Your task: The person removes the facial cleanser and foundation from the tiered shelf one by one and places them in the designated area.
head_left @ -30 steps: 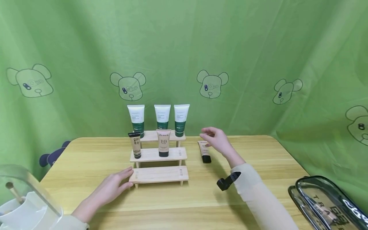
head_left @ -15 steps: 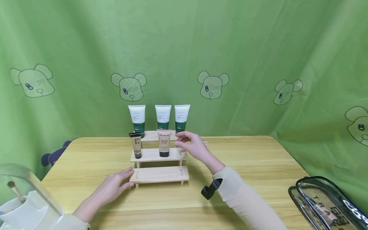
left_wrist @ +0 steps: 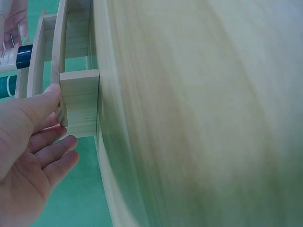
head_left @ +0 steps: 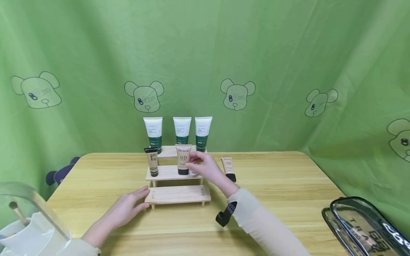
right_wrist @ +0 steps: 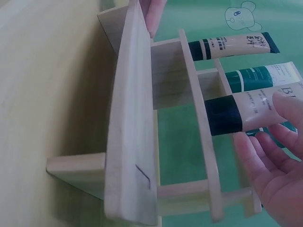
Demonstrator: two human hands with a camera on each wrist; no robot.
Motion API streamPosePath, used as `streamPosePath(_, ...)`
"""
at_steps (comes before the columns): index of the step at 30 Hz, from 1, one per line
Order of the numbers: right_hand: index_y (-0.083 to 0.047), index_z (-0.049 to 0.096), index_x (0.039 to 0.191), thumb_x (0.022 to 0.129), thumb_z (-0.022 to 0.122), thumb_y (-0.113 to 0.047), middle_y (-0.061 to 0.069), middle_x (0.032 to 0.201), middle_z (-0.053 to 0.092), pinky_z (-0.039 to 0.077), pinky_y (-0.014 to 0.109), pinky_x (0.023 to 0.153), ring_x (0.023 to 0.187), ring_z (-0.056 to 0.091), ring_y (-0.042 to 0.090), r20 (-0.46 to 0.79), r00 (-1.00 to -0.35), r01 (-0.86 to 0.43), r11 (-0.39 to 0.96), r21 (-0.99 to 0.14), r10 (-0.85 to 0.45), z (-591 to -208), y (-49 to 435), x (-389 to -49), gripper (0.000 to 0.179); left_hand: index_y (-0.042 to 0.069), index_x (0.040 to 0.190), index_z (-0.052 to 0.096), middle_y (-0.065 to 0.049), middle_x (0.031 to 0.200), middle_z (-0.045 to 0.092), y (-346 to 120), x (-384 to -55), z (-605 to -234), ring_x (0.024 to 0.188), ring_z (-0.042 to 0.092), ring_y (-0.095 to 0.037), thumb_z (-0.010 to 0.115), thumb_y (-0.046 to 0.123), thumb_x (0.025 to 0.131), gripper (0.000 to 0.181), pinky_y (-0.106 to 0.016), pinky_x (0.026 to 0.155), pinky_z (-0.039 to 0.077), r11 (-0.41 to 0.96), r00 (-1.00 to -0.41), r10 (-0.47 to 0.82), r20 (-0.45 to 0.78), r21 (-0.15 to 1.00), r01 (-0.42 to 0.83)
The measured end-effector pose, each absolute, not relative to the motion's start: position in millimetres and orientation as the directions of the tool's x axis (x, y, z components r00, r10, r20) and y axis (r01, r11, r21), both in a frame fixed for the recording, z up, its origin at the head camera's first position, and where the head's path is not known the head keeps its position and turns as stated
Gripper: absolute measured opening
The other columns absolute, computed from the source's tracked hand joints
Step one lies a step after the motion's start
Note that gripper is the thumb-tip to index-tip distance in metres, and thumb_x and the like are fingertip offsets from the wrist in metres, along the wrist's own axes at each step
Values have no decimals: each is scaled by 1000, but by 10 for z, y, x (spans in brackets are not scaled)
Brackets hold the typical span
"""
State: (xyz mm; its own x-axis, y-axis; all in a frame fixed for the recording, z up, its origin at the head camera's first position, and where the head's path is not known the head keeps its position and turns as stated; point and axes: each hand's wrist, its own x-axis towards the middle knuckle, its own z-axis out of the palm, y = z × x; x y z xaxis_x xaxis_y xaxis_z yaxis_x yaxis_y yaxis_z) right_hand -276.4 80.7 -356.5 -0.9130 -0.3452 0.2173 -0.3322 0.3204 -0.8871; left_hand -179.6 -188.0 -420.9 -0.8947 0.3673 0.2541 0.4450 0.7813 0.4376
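A three-step wooden display stand (head_left: 177,195) sits on the table. My left hand (head_left: 128,205) grips the left end of its lowest step; the left wrist view shows the thumb (left_wrist: 45,101) against the step's edge. On the middle step, a beige BB cream tube (head_left: 183,158) stands upright on its black cap. My right hand (head_left: 208,167) pinches that tube from the right, thumb in front and fingers partly hidden behind. Left of it, a slim beige tube with black ends (head_left: 152,163) stands slightly tilted on the same step.
Three white-and-green tubes (head_left: 154,129) stand on the top step. Another BB cream tube (head_left: 228,167) lies on the table right of the stand. A clear black-edged pouch (head_left: 368,224) lies at the right. A white brush holder (head_left: 30,236) with a clear cover stands front left.
My right hand has moved left from above the lying BB cream tube to the standing one and now pinches it. My left hand stays at the stand.
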Motion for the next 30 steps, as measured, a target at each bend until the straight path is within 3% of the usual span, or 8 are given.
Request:
streamPosePath(21,4,60,105,83,67,-4,13,97,63,56,28,66,86,60,23,236,-911,-348,323,-880,-339,-3599,747,-2752,24,-5,125,53,-19,132,46,-1867,-1790,-4198,117,47,-37,66,19,85,48,-51,98,36,791,-904,356,235,439,426)
streamPosePath(30,2,60,110,84,66,-7,11,98,62,56,30,68,87,60,22,235,-927,-324,308,-894,-292,-3514,806,-2695,28,-4,125,53,-19,133,46,-1863,-1794,-4206,116,47,-38,66,19,85,49,-51,98,36,791,-907,353,231,444,421)
